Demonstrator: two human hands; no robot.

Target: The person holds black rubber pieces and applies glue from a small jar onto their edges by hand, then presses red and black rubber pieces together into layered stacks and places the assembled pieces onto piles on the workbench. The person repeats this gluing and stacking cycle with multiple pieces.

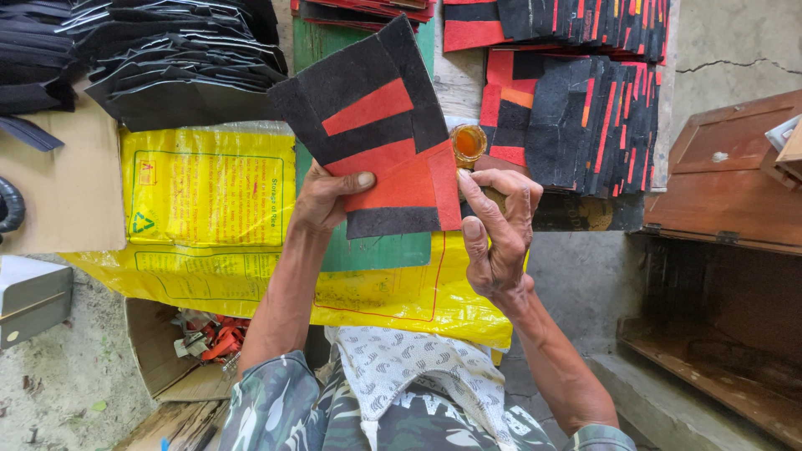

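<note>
My left hand holds up a flat patchwork piece of black and red-orange material, thumb pressed on its lower left edge. My right hand pinches the piece's lower right edge with thumb and fingers. A small round container of amber glue sits just above my right hand, partly behind the piece.
Stacks of similar black-and-red pieces lie at the back right, and piles of black pieces at the back left. A yellow printed sack covers the work surface over a green board. A wooden box stands open at right. A cardboard box holds scraps at lower left.
</note>
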